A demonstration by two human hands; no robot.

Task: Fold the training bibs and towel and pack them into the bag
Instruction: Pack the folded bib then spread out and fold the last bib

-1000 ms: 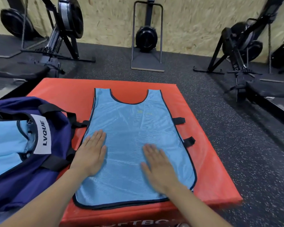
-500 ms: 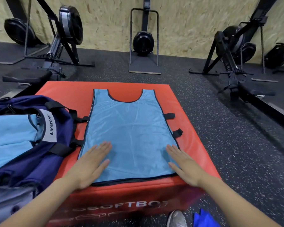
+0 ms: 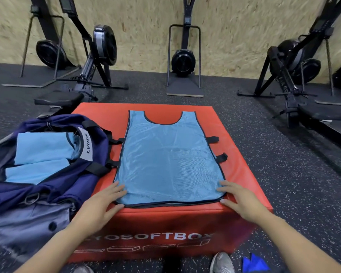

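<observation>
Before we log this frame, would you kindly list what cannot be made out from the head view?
- Navy duffel bag: cut off by the left edge; how many folded light-blue pieces it holds is hidden by its flap.
- Bright blue cloth on the floor: cut off by the bottom edge, kind unclear.
- Left hand and right hand at the light-blue mesh bib corners: grip unclear.

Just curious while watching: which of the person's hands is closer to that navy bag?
Left. The left hand rests at the bib's near-left corner, right beside the navy bag; the right hand is at the bib's opposite corner.
</observation>
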